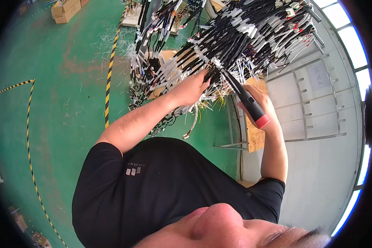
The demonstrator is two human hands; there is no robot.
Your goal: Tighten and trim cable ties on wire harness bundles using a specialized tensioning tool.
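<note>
A long, tapered black tool with a red rear end [251, 104] is in my right hand [259, 94], whose fingers are partly hidden behind it. Its narrow front reaches up and left into the hanging wire harnesses [231, 39], close to a white tie or connector. My left hand [193, 88] is closed at the black cables just left of the tool's tip; its fingertips are partly lost among the wires. Many black and white cables with white connectors spread around both hands. Below my left hand a short wire with a plug [191, 126] dangles.
Behind the harnesses is a wooden board [255, 136] on a metal frame. A metal rack [304, 103] lines the white wall at right. White offcuts [113, 39] litter the green floor near yellow-black tape [108, 82]. A cardboard box [66, 11] stands far left.
</note>
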